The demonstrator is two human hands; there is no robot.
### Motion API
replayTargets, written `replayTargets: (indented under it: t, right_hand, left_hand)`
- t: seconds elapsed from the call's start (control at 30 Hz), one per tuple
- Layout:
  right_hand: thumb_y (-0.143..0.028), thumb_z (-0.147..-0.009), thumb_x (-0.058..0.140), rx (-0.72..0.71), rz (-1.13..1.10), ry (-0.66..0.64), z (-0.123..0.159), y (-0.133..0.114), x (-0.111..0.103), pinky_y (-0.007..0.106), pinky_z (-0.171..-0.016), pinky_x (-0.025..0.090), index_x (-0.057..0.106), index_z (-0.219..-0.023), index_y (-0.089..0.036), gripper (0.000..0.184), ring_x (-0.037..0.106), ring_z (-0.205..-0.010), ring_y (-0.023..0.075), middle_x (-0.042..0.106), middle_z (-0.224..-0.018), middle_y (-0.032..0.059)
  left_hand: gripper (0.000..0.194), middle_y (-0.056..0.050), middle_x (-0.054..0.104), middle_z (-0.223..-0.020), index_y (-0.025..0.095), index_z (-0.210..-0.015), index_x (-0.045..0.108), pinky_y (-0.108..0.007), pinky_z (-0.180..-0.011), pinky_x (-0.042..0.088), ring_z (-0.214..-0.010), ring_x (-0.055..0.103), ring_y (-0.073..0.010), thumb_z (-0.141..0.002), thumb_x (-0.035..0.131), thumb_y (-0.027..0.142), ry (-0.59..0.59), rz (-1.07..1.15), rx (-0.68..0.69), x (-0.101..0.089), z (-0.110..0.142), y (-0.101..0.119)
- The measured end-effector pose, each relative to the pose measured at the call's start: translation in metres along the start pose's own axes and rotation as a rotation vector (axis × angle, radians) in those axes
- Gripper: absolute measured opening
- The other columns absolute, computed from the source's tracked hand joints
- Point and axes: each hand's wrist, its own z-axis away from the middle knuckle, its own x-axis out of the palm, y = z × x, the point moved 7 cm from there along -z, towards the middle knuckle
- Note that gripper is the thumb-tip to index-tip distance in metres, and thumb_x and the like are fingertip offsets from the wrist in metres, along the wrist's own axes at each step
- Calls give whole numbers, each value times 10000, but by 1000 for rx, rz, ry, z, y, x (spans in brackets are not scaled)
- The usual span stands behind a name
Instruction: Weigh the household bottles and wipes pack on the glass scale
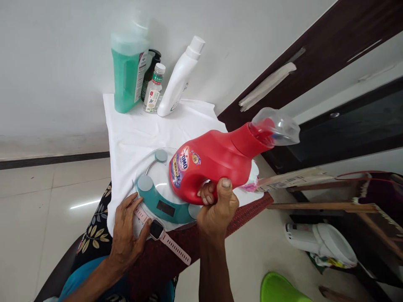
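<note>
My right hand [218, 205] grips the handle of a red OMO laundry detergent bottle [214, 155], thumb up along it. The bottle is tilted, its capped neck pointing up and right. Its base is over a round glass weighing scale [165, 205] with a teal band; whether they touch I cannot tell. My left hand [127, 230] lies with fingers stretched out at the scale's near left edge. Its thumb and index finger touch a smartwatch [156, 229] with a pink strap. The watch's lower strap points toward the table's front edge.
Against the wall, a green liquid bottle [126, 79], a small clear bottle [153, 90], a dark pump bottle [147, 75] and a leaning white bottle [181, 79] stand on a white cloth [126, 130]. A white bucket [321, 243] and a green plastic container [280, 289] are at right.
</note>
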Motion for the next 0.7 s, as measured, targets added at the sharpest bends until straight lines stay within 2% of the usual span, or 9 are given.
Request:
replayTargets:
  t: [0.1, 0.17, 0.23, 0.3, 0.37, 0.43, 0.53, 0.6, 0.7]
  right_hand:
    - [-721, -935, 710, -16, 37, -31, 6, 3, 1, 269, -500, 375, 474, -628, -249, 610, 373, -484, 103, 396, -532, -74]
    - [-707, -996, 621, -33, 80, -90, 8, 5, -2, 294, -556, 431, 553, -715, -239, 550, 456, -540, 131, 493, -601, -42]
    - [-691, -1024, 578, -125, 194, -120, 9, 5, -13, 320, -624, 467, 631, -834, -222, 508, 540, -642, 166, 596, -719, 0]
    - [-723, -1015, 564, -286, 350, -45, 12, 2, -35, 346, -695, 488, 677, -933, -211, 532, 599, -748, 199, 654, -829, 33]
    - [-749, -1023, 525, -387, 486, 91, 18, 3, -62, 364, -730, 490, 698, -966, -204, 575, 622, -776, 215, 664, -846, 41]
    - [-696, -1076, 459, -354, 558, 183, 26, 12, -87, 361, -713, 473, 700, -914, -202, 573, 611, -726, 209, 645, -782, 31]
    - [-574, -1128, 434, -224, 588, 204, 39, 29, -109, 330, -646, 420, 662, -780, -211, 551, 541, -622, 175, 569, -660, -7]
    - [-551, -1116, 482, -185, 601, 184, 46, 35, -111, 316, -638, 419, 669, -790, -211, 507, 546, -630, 170, 575, -668, -12]
    - [-559, -1057, 583, -176, 548, 161, 45, 35, -99, 327, -713, 499, 720, -974, -212, 382, 637, -766, 197, 682, -839, 19]
  left_hand:
    - [521, -183, 579, -1506, 184, -1546, 516, -549, -1173, 547, -1429, 565, -350, -1063, 667, 312, 0, -8, 1, -1, -1, 1]
    - [525, -184, 579, -1507, 185, -1545, 517, -548, -1173, 544, -1426, 566, -351, -1060, 673, 310, -5, -12, 4, -2, -3, 2]
    - [519, -187, 581, -1503, 181, -1541, 523, -549, -1169, 539, -1421, 567, -354, -1060, 674, 304, -10, -12, 8, -2, -4, 2]
    - [515, -190, 581, -1501, 178, -1536, 531, -551, -1165, 532, -1418, 567, -358, -1057, 676, 297, -12, -4, 10, -2, -4, 2]
    - [512, -189, 580, -1503, 183, -1532, 539, -557, -1169, 520, -1419, 567, -362, -1052, 681, 293, -15, 5, 4, -1, -5, 1]
    - [511, -184, 582, -1505, 192, -1531, 543, -565, -1178, 508, -1423, 566, -364, -1050, 681, 298, -19, 6, 1, -1, -5, 1]
    - [530, -176, 578, -1521, 208, -1543, 542, -566, -1186, 502, -1432, 563, -361, -1044, 688, 307, -34, -3, -6, -1, -5, 0]
    - [552, -173, 567, -1545, 218, -1550, 545, -569, -1186, 506, -1438, 558, -365, -1032, 704, 324, -46, -10, -14, -1, -6, -3]
    - [566, -176, 559, -1558, 224, -1548, 559, -593, -1193, 495, -1449, 547, -386, -1020, 720, 353, -71, -24, -10, -1, -7, -5]
